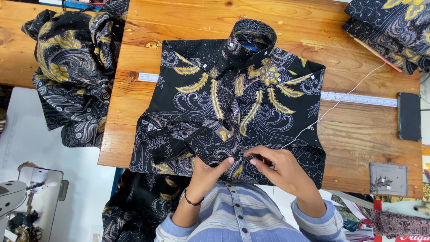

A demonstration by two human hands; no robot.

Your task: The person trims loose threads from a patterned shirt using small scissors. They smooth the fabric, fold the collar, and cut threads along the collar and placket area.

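Pinching the front placket near the hem, the left hand (204,172) and right hand (280,170) close on the black patterned shirt (233,103) lying mid-frame on the wooden table (358,134); buttoning seems underway, needing fine fingertip alignment next.

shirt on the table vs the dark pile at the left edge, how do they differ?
The shirt lies spread flat, collar away from the person; the pile is bunched and crumpled. The shirt lies mostly on the table; the pile hangs over the table's left edge. Both the left hand and right hand pinch the shirt's near hem; neither touches the pile. Both are black fabric with gold and grey swirl patterns.
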